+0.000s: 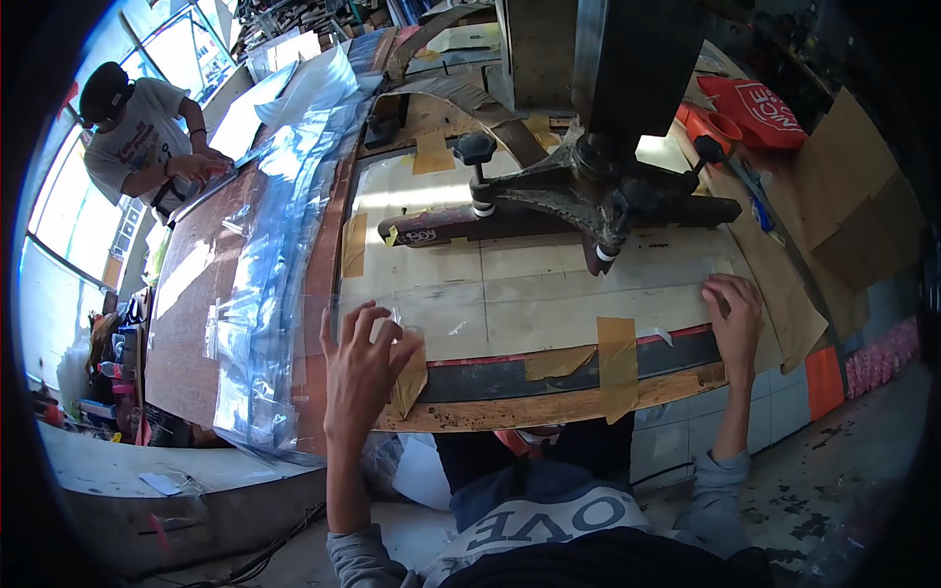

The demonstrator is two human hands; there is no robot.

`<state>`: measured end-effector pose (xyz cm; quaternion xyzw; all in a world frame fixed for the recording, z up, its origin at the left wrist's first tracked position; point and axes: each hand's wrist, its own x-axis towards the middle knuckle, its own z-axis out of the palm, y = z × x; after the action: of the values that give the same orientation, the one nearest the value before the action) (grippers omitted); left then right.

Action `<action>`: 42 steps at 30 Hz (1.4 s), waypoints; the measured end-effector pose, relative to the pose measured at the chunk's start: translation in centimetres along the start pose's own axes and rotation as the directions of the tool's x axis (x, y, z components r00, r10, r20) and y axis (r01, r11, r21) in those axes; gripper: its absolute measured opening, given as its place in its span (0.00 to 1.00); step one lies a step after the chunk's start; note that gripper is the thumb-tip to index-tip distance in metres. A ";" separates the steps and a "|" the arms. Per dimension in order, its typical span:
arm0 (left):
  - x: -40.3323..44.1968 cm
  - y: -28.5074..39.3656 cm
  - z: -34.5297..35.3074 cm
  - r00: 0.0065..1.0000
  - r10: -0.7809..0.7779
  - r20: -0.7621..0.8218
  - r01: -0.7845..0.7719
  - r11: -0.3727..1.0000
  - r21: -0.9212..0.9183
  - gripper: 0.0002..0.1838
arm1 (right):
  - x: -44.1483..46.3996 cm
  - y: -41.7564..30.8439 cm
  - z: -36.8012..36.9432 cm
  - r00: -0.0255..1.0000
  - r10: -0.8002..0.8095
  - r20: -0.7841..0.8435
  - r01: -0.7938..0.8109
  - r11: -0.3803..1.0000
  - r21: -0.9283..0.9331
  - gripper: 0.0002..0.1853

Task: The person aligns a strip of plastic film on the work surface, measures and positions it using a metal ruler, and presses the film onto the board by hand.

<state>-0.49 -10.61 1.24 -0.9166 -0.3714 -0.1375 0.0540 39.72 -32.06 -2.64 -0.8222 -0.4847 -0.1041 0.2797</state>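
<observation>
Clock: centred on the board (549, 304), 12 at its far side
Left hand (365, 367): 8 o'clock, over the near left corner; fingers spread and bent, apart from one another
Right hand (735, 314): 3 to 4 o'clock, at the board's right edge; fingers curled close, but whether they pinch the sheet I cannot tell
Sheet (549, 285): clear, lying across the board between the hands, its outline hard to see
Press (598, 181): 12 to 1 o'clock, dark metal arms with black knobs
Bar (470, 223): beneath the press arms, running 11 to 1 o'clock
Tape (618, 363): tan, 5 o'clock, over the dark strip (470, 381) along the near edge
Plastic (279, 255): loose, shiny, 9 to 10 o'clock
Red bag (755, 113): 2 o'clock, beyond the press
Co-worker (147, 137): 10 o'clock, well apart, hands at the table's far edge
</observation>
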 end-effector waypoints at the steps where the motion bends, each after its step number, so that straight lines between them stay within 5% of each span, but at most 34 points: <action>1: 1.0 -0.2 0.3 1.000 -0.010 -0.003 0.010 0.999 -0.033 0.11 | 0.7 0.2 0.1 0.999 -0.040 0.013 0.040 0.999 0.011 0.08; 4: 3.4 -1.1 1.7 0.994 0.042 -0.102 -0.047 0.998 -0.049 0.11 | 2.6 0.9 0.9 0.986 -0.147 0.077 0.147 0.989 0.013 0.11; 7: 4.8 -1.2 2.0 0.993 -0.050 0.111 0.047 0.998 0.028 0.12 | 3.7 1.4 1.1 0.962 -0.192 0.193 0.200 0.980 -0.021 0.15; 10: 5.5 -1.2 2.8 1.000 -0.010 0.023 0.009 1.000 0.030 0.13 | 4.0 1.6 0.8 0.938 -0.198 0.285 0.212 0.977 -0.018 0.18; 13: 6.2 -1.1 3.4 0.984 0.145 -0.106 -0.152 0.987 -0.057 0.14 | 4.3 1.6 0.2 0.917 -0.230 0.325 0.247 0.969 -0.012 0.20; 22: 6.9 -2.0 3.3 0.983 0.086 0.161 -0.006 0.897 -0.442 0.17 | 4.1 1.4 -0.6 0.941 -0.193 0.277 0.180 0.981 0.071 0.17; 28: 6.4 -1.8 2.1 0.979 0.170 0.113 -0.129 0.944 -0.302 0.11 | 3.5 1.6 -0.2 0.957 -0.246 0.150 0.245 0.969 0.028 0.06; 31: 5.4 -2.2 2.3 0.978 0.178 0.105 -0.118 0.898 -0.423 0.11 | 2.7 1.6 0.2 0.958 -0.278 0.064 0.281 0.959 -0.039 0.03; 38: 3.4 -2.9 2.0 0.854 0.521 0.015 -0.520 0.854 -0.022 0.12 | 2.2 1.5 0.3 0.924 -0.381 -0.033 0.373 0.917 -0.137 0.04; 42: 2.9 -4.5 3.0 0.789 0.614 -0.017 -0.614 0.789 0.023 0.15 | 1.7 1.8 0.0 0.896 -0.444 -0.024 0.439 0.891 -0.116 0.04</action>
<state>-0.97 -4.87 -0.80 -0.9854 -0.0541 -0.1203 0.1073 42.12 -31.47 -2.47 -0.7017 -0.6452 -0.2115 0.2160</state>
